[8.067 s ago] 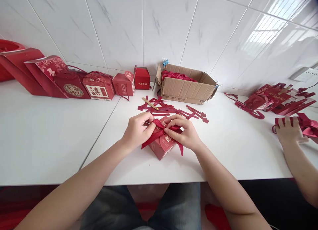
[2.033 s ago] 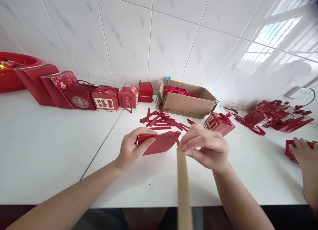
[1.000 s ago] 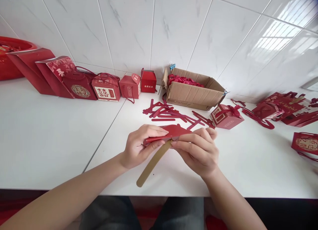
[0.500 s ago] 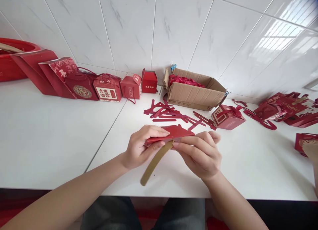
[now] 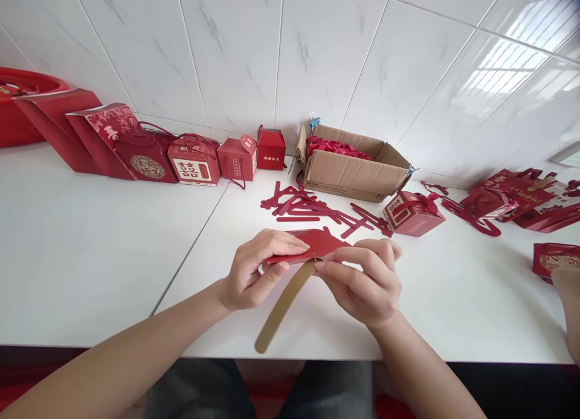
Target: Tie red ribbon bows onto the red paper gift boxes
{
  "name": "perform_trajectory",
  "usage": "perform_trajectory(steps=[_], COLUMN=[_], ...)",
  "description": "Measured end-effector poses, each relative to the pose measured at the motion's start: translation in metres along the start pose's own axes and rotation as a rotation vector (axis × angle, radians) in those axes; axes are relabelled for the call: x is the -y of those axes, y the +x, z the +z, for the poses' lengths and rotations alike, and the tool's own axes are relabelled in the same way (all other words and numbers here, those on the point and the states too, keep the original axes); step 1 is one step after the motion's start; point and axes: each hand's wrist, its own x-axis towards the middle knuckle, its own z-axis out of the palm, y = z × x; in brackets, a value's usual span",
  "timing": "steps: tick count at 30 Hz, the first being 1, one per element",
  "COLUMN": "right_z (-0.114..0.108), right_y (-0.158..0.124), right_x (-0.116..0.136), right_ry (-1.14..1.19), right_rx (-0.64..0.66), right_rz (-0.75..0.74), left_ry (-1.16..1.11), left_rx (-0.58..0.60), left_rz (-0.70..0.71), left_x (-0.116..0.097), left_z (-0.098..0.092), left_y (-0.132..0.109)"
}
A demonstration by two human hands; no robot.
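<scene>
Between my hands, over the front of the table, is a folded red paper box (image 5: 324,244). My left hand (image 5: 263,268) grips its left side, fingers across the top and thumb at the near edge. A gold-brown strip (image 5: 283,310) hangs from the box's near edge and curves down to the left. My right hand (image 5: 367,280) pinches the strip's upper end against the box, where a small gold fastener shows. The far side of the box is partly hidden by my fingers.
Dark red strips (image 5: 312,207) lie loose behind my hands. An open cardboard box (image 5: 348,174) of red ribbons stands by the wall. Several red gift boxes (image 5: 194,165) line the left, a bowed gift box (image 5: 414,217) the right. Another person's arm (image 5: 568,304) is at the right edge.
The red box has tilted so more of its top face shows. The strip's free end hangs slightly lower, and my left thumb has slid back a little to the left.
</scene>
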Motion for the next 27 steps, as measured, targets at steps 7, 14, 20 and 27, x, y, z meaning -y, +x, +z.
perform_trajectory(steps=[7,14,20,27], right_z=[0.0013,0.0024,0.0029,0.0021], right_y=[0.0,-0.004,-0.0076,-0.0062], right_x=[0.0016,-0.0045,-0.008,-0.0061], right_ry=[0.001,-0.008,-0.019,-0.01], right_rx=[-0.001,0.003,-0.027,-0.05], right_rz=[0.008,-0.086,-0.139,-0.167], left_ry=[0.011,0.012,0.024,-0.028], left_rx=[-0.003,-0.005,0.0,0.063], left_rz=[0.001,-0.026,-0.013,-0.011], left_x=[-0.0012,-0.0042,-0.0053,-0.0071], left_z=[-0.0001,-0.0004,-0.0002,-0.0037], left_y=[0.001,0.0032,0.0018,0.005])
